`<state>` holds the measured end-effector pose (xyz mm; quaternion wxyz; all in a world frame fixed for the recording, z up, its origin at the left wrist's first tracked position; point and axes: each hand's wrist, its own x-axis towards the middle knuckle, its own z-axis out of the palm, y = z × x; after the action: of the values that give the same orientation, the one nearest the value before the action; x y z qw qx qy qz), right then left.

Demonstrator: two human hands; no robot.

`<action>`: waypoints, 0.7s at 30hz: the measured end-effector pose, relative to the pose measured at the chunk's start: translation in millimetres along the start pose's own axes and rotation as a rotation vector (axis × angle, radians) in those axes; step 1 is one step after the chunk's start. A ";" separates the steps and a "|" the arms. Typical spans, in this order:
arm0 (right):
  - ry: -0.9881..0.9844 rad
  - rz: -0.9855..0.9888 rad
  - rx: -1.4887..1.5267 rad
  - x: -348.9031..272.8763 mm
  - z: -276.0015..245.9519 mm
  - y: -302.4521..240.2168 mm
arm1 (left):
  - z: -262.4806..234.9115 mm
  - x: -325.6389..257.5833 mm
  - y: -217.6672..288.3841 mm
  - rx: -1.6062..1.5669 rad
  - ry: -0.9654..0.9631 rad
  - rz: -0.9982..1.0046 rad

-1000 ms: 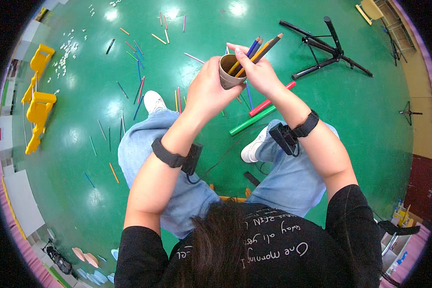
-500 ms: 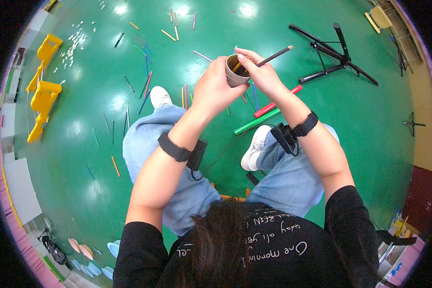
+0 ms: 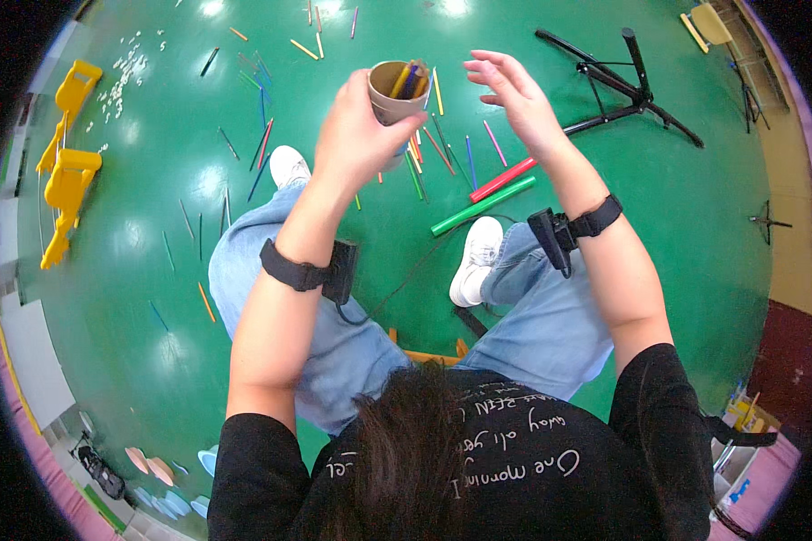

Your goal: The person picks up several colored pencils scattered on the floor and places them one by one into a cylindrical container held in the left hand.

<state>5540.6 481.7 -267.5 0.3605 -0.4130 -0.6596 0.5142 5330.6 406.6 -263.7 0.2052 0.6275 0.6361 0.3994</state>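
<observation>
My left hand [image 3: 359,126] is wrapped round a beige cup [image 3: 392,112], tilted so that its mouth shows. Inside the cup stand several coloured pencils [image 3: 411,79], yellow, blue and dark among them. To the right of the cup, apart from it, my right hand [image 3: 520,101] is open with its fingers spread and nothing in them. Below and between the hands, loose pencils lie on the green floor, including a pink pencil [image 3: 493,142], a blue pencil [image 3: 471,162] and a yellow pencil [image 3: 438,91].
A red tube [image 3: 502,179] and a green tube [image 3: 484,206] lie before my right foot. More pencils are scattered to the left. At the right stands a black folding stand [image 3: 642,95]; yellow plastic pieces [image 3: 70,185] lie far left, near small white bits [image 3: 122,77].
My right hand has come away from the cup to the right, having let go of the dark pencil. My left hand has moved the cup left and slightly away from me.
</observation>
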 end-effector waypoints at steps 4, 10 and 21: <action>0.033 0.273 0.072 12.0 -0.8 35.5 | -20.0 0.7 -24.9 -0.057 0.062 -0.044; -0.116 0.714 0.154 56.4 28.7 163.5 | -52.6 -1.1 -37.8 -0.023 0.093 -0.118; 0.145 0.934 -0.777 17.4 65.2 380.7 | -70.3 7.4 -13.0 -0.099 0.054 -0.187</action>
<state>5541.3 522.3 -652.0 -0.0359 -0.7937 -0.5220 0.3104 5267.8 397.4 -229.9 0.2549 0.5435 0.6767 0.4262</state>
